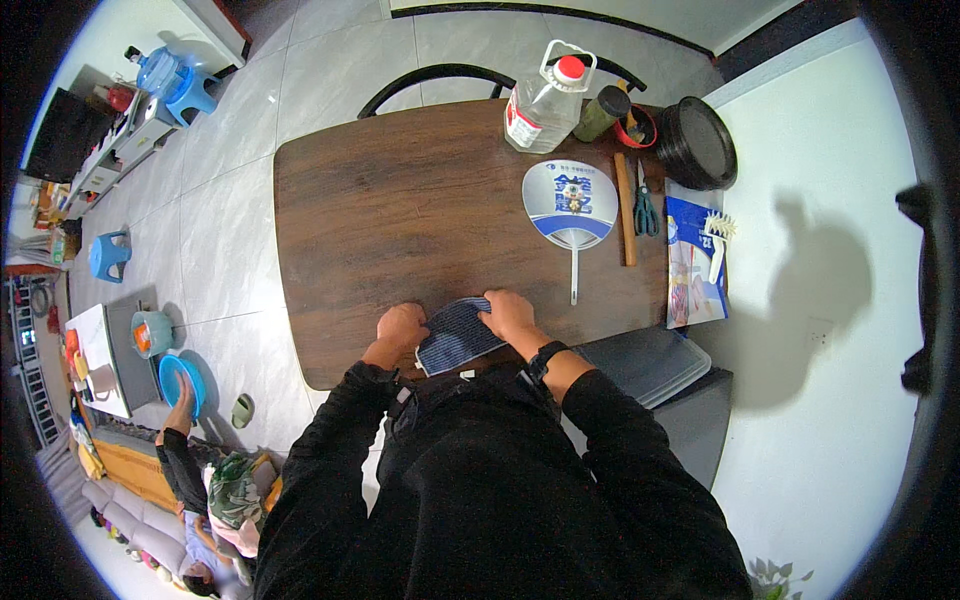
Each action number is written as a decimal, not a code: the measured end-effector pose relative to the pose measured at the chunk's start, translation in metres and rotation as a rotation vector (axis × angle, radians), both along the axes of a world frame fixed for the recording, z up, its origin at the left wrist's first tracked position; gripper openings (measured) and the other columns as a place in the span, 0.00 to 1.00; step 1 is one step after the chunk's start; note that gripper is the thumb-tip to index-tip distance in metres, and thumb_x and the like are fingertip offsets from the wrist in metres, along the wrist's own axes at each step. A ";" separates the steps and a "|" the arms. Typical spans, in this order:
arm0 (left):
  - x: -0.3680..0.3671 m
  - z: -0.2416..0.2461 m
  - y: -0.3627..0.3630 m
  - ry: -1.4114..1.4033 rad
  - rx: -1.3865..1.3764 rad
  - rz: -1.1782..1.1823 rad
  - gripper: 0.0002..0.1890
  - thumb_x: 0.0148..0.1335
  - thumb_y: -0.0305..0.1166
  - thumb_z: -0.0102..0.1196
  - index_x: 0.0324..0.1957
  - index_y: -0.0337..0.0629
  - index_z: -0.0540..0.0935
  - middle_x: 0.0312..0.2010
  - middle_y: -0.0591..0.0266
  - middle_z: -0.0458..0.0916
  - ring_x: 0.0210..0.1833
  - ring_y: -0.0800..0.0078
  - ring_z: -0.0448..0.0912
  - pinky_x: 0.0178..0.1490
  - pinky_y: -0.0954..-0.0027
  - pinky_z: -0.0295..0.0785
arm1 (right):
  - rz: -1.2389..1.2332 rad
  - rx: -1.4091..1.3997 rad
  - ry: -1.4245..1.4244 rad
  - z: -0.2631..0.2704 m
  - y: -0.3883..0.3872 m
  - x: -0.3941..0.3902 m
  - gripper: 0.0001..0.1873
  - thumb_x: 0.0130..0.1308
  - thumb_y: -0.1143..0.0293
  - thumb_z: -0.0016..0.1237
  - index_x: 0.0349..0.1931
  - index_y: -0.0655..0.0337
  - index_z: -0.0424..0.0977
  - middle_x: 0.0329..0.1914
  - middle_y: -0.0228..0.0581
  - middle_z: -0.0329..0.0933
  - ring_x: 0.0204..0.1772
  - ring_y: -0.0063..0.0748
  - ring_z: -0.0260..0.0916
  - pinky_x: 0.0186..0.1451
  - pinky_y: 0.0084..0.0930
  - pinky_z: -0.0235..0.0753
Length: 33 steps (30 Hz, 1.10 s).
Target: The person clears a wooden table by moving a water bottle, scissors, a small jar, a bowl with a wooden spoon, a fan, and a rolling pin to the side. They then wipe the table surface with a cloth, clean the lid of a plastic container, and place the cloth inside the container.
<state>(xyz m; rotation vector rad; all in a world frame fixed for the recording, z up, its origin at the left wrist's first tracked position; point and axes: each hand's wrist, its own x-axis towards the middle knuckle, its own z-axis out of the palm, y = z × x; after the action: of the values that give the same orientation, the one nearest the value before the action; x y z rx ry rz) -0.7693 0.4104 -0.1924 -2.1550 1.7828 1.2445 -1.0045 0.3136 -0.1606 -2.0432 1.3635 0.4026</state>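
Observation:
A folded dark blue striped cloth (459,335) lies at the near edge of the brown wooden table (405,217). My left hand (403,327) grips its left end, and my right hand (509,313) holds its upper right corner between thumb and fingers. A small pale tag shows at the cloth's lower left. Beyond my right hand lies a round plastic hand fan (570,202) with its handle towards me.
Right of the fan lie a wooden rolling pin (625,210), scissors (645,212) and a blue printed bag (694,262) with a white brush. A large plastic jug (546,112), a jar (602,114) and stacked black pans (697,142) stand behind. Another person sits far left, feet near a blue basin (182,382).

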 end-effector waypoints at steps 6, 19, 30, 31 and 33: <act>0.016 0.028 -0.050 0.088 -0.149 0.120 0.18 0.50 0.38 0.68 0.44 0.48 0.84 0.44 0.50 0.84 0.52 0.50 0.82 0.54 0.52 0.78 | -0.151 -0.031 -0.053 0.031 -0.037 -0.003 0.22 0.57 0.53 0.62 0.46 0.59 0.80 0.48 0.52 0.82 0.54 0.56 0.79 0.54 0.49 0.78; -0.027 0.019 -0.029 0.194 -0.170 -0.154 0.45 0.65 0.41 0.61 0.78 0.49 0.52 0.56 0.42 0.80 0.56 0.43 0.80 0.57 0.50 0.77 | -0.018 -0.294 -0.189 0.011 0.033 0.015 0.23 0.64 0.67 0.57 0.59 0.58 0.72 0.56 0.48 0.75 0.55 0.56 0.76 0.53 0.47 0.79; -0.027 0.033 -0.030 0.029 -0.320 -0.242 0.45 0.63 0.36 0.62 0.78 0.49 0.54 0.56 0.44 0.76 0.55 0.46 0.79 0.54 0.53 0.80 | 0.010 -0.237 -0.272 0.013 0.015 0.027 0.23 0.61 0.65 0.63 0.53 0.58 0.69 0.50 0.51 0.76 0.54 0.56 0.76 0.52 0.46 0.78; -0.025 0.032 -0.032 -0.027 -0.317 -0.247 0.45 0.62 0.37 0.63 0.78 0.50 0.54 0.58 0.43 0.74 0.56 0.46 0.79 0.53 0.53 0.80 | 0.004 -0.219 -0.263 0.012 0.011 0.029 0.24 0.60 0.65 0.64 0.53 0.58 0.69 0.50 0.50 0.75 0.54 0.57 0.76 0.52 0.46 0.78; -0.020 0.029 -0.046 -0.031 -0.347 -0.245 0.46 0.61 0.36 0.65 0.78 0.50 0.55 0.57 0.45 0.73 0.56 0.46 0.78 0.54 0.54 0.79 | 0.001 -0.208 -0.257 0.010 -0.002 0.034 0.26 0.58 0.66 0.66 0.54 0.57 0.69 0.50 0.50 0.74 0.54 0.57 0.76 0.53 0.46 0.78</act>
<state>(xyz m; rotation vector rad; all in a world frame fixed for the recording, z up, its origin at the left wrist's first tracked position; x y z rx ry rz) -0.7895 0.3646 -0.1633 -2.0089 2.3085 0.8958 -0.9709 0.3115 -0.1505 -2.1750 1.2893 -0.0046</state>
